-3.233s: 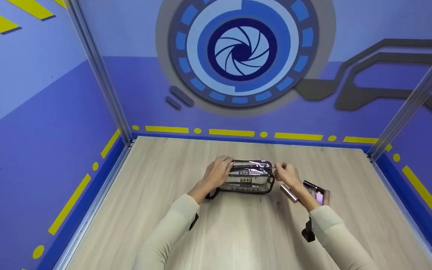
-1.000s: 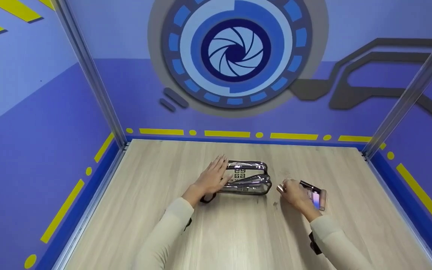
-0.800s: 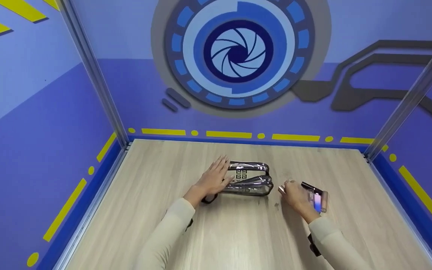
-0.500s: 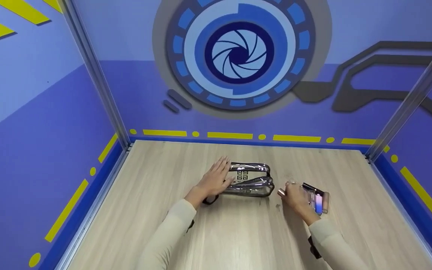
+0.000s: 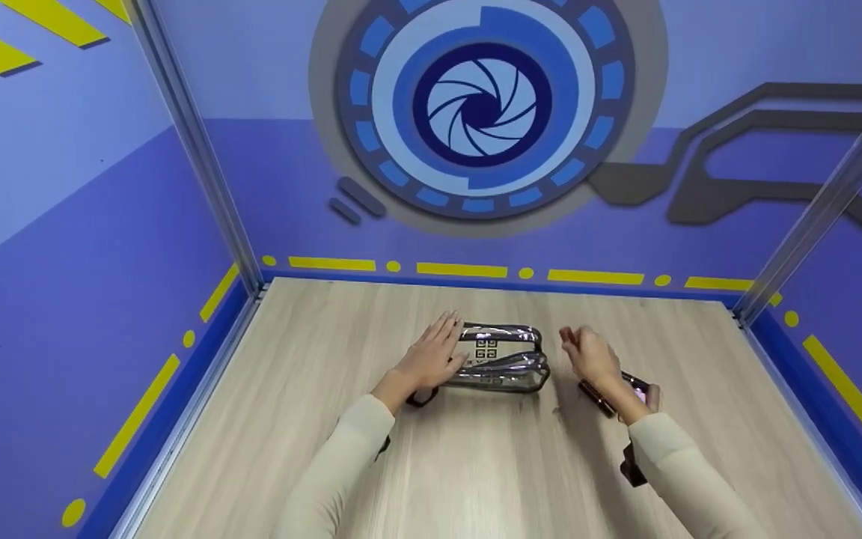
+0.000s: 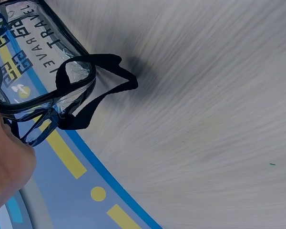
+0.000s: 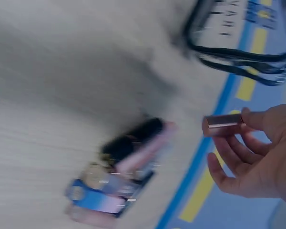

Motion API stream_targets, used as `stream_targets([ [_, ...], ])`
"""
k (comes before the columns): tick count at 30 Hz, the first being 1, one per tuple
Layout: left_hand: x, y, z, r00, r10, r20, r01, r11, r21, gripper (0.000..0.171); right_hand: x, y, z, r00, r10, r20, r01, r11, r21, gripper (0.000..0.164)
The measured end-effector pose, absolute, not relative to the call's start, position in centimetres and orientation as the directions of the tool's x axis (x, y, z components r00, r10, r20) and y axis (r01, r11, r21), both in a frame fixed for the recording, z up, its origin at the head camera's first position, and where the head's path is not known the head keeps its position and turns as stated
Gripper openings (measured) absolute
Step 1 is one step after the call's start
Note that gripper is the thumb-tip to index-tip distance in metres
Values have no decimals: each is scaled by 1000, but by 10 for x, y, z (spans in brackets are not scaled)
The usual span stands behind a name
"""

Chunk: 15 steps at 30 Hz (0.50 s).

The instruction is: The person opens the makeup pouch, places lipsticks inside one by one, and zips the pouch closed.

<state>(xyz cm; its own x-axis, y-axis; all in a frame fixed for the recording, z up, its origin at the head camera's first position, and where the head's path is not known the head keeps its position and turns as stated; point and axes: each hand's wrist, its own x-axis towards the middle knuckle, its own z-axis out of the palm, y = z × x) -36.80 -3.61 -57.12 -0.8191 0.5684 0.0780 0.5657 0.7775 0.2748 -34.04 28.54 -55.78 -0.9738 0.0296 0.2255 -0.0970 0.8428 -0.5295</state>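
A clear travel pouch (image 5: 502,367) with black trim and dark lettering lies mid-table, its zipped side gaping along the middle. My left hand (image 5: 425,358) rests flat with straight fingers over the pouch's left end. A black wrist loop (image 6: 126,81) sticks out from that end in the left wrist view. To the right of the pouch, my right hand (image 5: 594,358) is raised, apart from it. Thumb and fingers pinch a short rose-gold tube (image 7: 223,125), like a lipstick, by one end.
Beside and beneath my right forearm lie several cosmetics: a black tube (image 7: 133,140), a pink tube (image 7: 145,152) and a blue-and-pink case (image 7: 95,198), blurred in the right wrist view. Blue panels (image 5: 266,172) wall the wooden table (image 5: 461,464) at the back and sides.
My right hand has left the pouch's zip end, picked up the rose-gold tube and lifted it up and away from the cosmetics. The pouch has opened; my left hand has flattened on it.
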Motion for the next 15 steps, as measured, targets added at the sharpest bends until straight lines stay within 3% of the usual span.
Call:
stream_targets([
  [9, -368, -38, -568, -818, 571, 78, 568, 777, 270, 70, -354, 248, -518, -881, -85, 466, -372, 732, -571, 25],
  [15, -369, -37, -572, -817, 571, 78, 570, 779, 261, 70, -352, 225, -519, -843, -270, 466, -503, 703, -502, 21],
])
